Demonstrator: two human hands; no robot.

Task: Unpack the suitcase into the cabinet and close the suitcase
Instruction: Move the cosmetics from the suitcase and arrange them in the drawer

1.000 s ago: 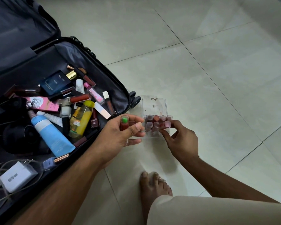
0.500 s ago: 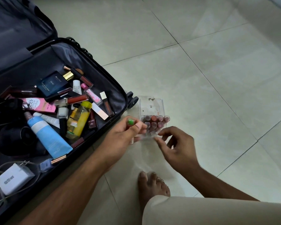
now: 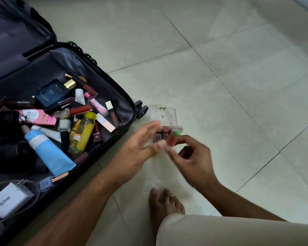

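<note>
The open black suitcase (image 3: 130,103) lies on the floor at left, full of cosmetics: a blue tube (image 3: 48,153), a yellow bottle (image 3: 82,132), a dark perfume box (image 3: 52,93) and several lipsticks. A clear plastic organizer (image 3: 164,115) holding several lipsticks stands on the tiles beside the suitcase wheels. My right hand (image 3: 192,158) pinches a small red tube with a green cap (image 3: 172,139) just in front of the organizer. My left hand (image 3: 140,144) hovers with straight fingers beside it, thumb close to the tube. Both hands are motion-blurred.
A white charger (image 3: 9,201) with cables sits in the suitcase's near corner. A black pouch (image 3: 9,153) lies at the left. My bare foot (image 3: 164,205) and a beige trouser knee (image 3: 238,231) are below the hands. Pale floor tiles (image 3: 238,86) spread to the right.
The green-capped tube has passed from my left hand to my right hand. My left fingers have straightened and the tube now sits nearer the organizer's right side.
</note>
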